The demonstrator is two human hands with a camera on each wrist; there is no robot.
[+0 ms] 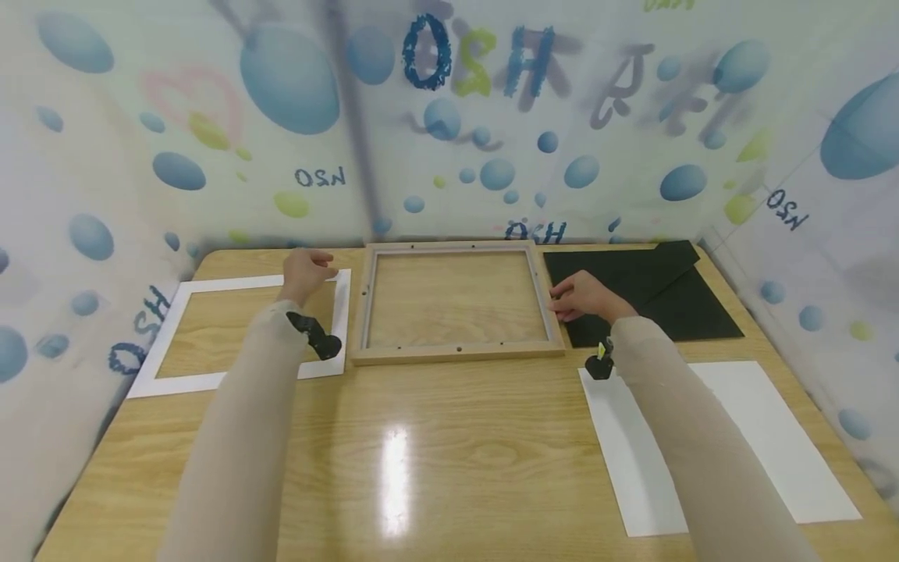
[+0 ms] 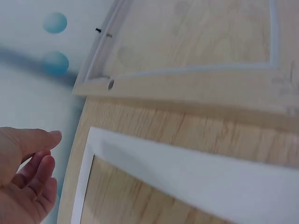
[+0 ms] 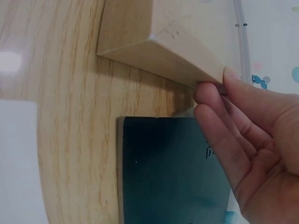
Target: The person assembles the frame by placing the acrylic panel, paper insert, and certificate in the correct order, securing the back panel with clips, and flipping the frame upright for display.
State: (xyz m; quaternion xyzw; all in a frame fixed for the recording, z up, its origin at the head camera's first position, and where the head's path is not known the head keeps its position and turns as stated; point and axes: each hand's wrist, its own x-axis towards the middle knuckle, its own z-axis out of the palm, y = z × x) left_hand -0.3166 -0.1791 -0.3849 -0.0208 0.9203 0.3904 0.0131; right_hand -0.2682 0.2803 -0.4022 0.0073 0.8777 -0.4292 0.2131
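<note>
A light wooden picture frame (image 1: pixel 460 353) lies flat at the back middle of the table. Its right side is pinched by my right hand (image 1: pixel 586 297), with the thumb on the edge and curled fingers against the outer side in the right wrist view. My left hand (image 1: pixel 305 273) hovers over the back right part of a white mat border (image 1: pixel 161 343), left of the frame. It holds nothing; in the left wrist view its fingers hang loosely bent, apart from both mat and frame.
A black backing board (image 1: pixel 674 312) with a folded stand flap (image 1: pixel 677 256) lies right of the frame. Nearer, a white sheet (image 1: pixel 765 445) lies partly under my right forearm. Patterned curtains (image 1: pixel 449 187) enclose the table (image 1: pixel 485 468) at the back and sides.
</note>
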